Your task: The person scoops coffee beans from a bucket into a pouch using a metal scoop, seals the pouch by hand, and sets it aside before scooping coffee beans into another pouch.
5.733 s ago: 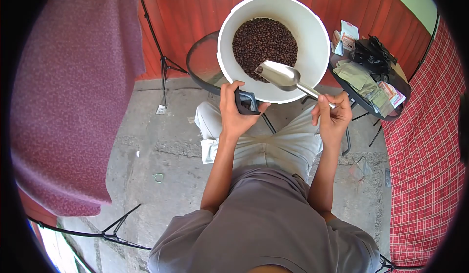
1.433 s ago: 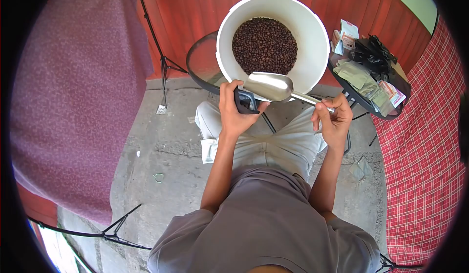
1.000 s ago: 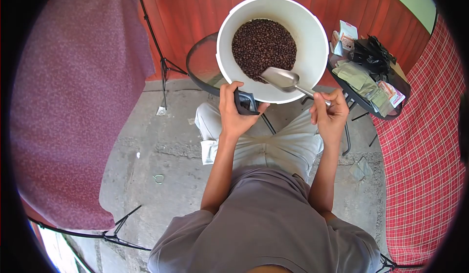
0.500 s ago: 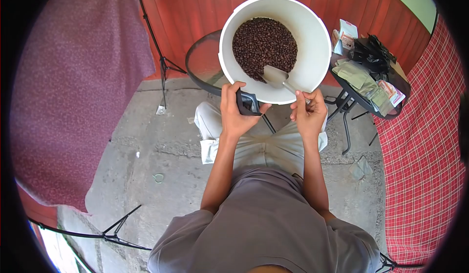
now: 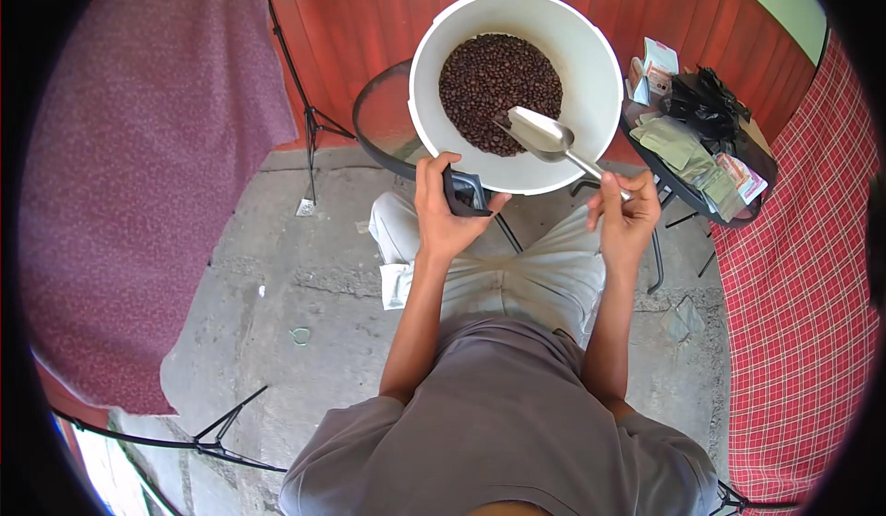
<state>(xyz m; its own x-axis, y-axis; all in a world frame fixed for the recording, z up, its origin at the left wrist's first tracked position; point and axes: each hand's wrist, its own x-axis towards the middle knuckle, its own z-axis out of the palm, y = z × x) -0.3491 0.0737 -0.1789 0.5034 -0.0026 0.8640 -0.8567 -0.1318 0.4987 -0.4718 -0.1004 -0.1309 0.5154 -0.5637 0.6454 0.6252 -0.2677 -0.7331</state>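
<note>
A white bucket (image 5: 591, 101) holds dark brown beans (image 5: 494, 82) and stands tilted on a round glass table. My right hand (image 5: 628, 216) is closed around the handle of a metal scoop (image 5: 542, 136), whose bowl is over the lower right part of the beans. What lies in the scoop is too small to tell. My left hand (image 5: 449, 211) grips a black bag (image 5: 468, 193) by its open mouth, close to the bucket's lower rim. The bag's contents are hard to make out.
The glass table's edge (image 5: 369, 142) shows left of the bucket. At the right a small black table (image 5: 688, 193) bears black plastic (image 5: 706, 101), greenish packets (image 5: 678, 144) and printed packets. A purple cloth (image 5: 138, 193) hangs left, a red checked cloth (image 5: 803, 285) right.
Since half a second ago my right hand and the scoop's handle have moved right, and the scoop has lifted off the beans. The bucket has shifted slightly left. My left hand keeps its place.
</note>
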